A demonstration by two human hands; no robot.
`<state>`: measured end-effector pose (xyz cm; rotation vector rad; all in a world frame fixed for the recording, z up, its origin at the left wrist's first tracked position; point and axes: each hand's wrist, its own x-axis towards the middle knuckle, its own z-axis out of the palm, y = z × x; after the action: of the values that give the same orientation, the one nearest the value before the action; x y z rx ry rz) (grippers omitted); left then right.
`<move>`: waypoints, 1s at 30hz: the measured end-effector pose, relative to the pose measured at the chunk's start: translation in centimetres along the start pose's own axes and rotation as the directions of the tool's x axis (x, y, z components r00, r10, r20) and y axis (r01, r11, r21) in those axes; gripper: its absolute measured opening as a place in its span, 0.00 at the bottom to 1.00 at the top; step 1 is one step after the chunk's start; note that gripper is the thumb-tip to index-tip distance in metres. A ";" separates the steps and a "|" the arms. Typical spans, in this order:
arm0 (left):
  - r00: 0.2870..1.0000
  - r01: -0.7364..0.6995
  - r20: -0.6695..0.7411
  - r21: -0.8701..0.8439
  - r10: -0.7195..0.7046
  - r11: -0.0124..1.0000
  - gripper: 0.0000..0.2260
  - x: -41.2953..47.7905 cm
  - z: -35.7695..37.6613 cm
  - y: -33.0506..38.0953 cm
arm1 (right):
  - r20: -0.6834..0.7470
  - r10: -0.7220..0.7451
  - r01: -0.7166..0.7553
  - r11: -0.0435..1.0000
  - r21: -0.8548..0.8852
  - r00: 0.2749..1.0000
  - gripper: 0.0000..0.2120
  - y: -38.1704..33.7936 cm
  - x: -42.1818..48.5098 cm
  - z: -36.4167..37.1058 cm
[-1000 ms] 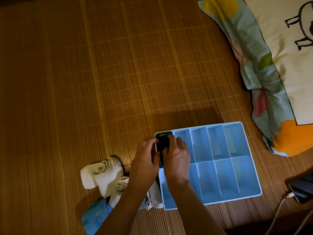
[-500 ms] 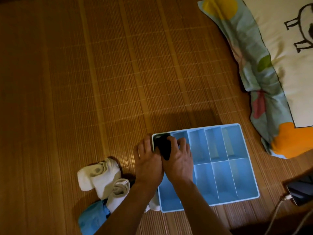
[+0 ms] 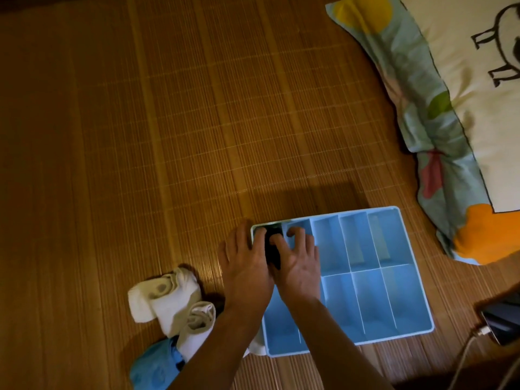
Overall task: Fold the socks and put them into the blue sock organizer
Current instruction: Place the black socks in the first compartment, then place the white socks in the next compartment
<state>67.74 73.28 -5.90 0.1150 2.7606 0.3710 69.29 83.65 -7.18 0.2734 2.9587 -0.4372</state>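
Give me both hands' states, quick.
Left hand: fingers pressing the black sock into the organizer's far-left compartment.
Right hand: fingers spread, pressing the same sock.

On a woven bamboo mat (image 3: 197, 136), the left hand (image 3: 247, 266) and right hand (image 3: 298, 266) press a dark folded sock (image 3: 271, 249) into the far-left compartment of a blue plastic divided organizer (image 3: 405, 280). White socks (image 3: 168, 299) and a blue sock (image 3: 153, 367) lie just left of it.
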 end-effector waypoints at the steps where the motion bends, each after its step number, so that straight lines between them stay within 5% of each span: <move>1: 0.997 -0.003 0.074 0.041 0.000 0.999 0.30 0.2 0.4 -0.1 | 0.016 0.002 -0.002 1.000 -0.017 1.000 0.21 0.0 0.2 0.1; 5: 0.958 -0.051 0.288 0.129 0.012 0.990 0.35 1.5 0.5 -1.1 | 0.106 0.049 -0.058 0.995 0.085 0.993 0.14 0.0 0.6 -0.6; 9: 0.986 -0.132 0.064 -0.276 0.155 0.952 0.25 0.5 -2.2 -2.3 | -0.041 0.123 -0.105 0.947 0.303 0.992 0.15 -0.4 -2.4 -2.3; 12: 0.996 -0.069 -0.087 -0.509 0.029 0.858 0.19 -3.3 -3.7 -4.6 | -0.103 0.043 -0.006 0.943 0.332 0.994 0.11 -2.0 -6.1 -2.7; 14: 0.993 0.013 -0.095 -0.483 -0.067 0.876 0.17 -5.9 -3.6 -6.7 | -0.020 -0.031 0.036 0.926 0.376 0.999 0.07 -3.4 -8.5 -2.4; 19: 0.945 0.301 0.025 -0.459 -0.326 0.836 0.11 -10.5 -2.4 -11.6 | 0.387 0.044 -0.192 0.916 0.353 0.921 0.10 -6.8 -12.2 -0.4; 23: 0.906 0.386 0.056 -0.510 -0.419 0.769 0.05 -13.2 -1.7 -12.4 | 0.433 0.037 -0.200 0.920 0.337 0.900 0.09 -9.2 -12.8 0.6; 27: 0.910 0.394 0.161 -0.623 -0.382 0.676 0.09 -13.9 -1.1 -13.4 | 0.411 0.058 -0.209 0.919 0.333 0.910 0.13 -10.8 -12.7 2.1; 30: 0.941 0.334 0.251 -0.603 -0.225 0.724 0.23 -14.6 -0.4 -14.2 | 0.421 0.090 -0.253 0.902 0.349 0.903 0.17 -10.9 -12.4 2.6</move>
<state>80.76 57.69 -4.47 -0.4273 2.2835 1.1343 79.53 70.67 -4.65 0.4324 2.4029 -0.9467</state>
